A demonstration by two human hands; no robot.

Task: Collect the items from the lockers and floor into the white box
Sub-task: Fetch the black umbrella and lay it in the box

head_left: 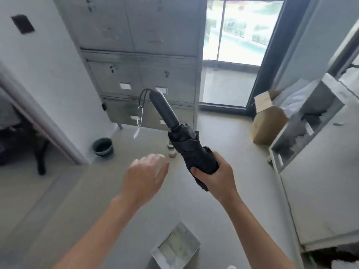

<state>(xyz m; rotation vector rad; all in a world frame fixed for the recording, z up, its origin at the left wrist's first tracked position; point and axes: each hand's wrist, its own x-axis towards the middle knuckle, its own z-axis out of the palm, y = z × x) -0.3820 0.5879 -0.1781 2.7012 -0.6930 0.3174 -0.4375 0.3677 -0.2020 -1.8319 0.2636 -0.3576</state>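
- Your right hand (211, 171) curls round the fabric end of a folded black umbrella (186, 140), whose smooth matte handle tilts up and away with a cord and metal clip (140, 115) dangling.
- Your left hand (143, 175) is loosely spread and holds nothing.
- The white box (191, 235), open-topped, sits on the floor beneath your forearms.

The umbrella (186, 140) is plain black with a silver clip (140, 115). The far lockers (141, 55) are grey, the left bucket (103, 146) dark green. The near box (175, 249) is white, the right carton (268, 121) brown.
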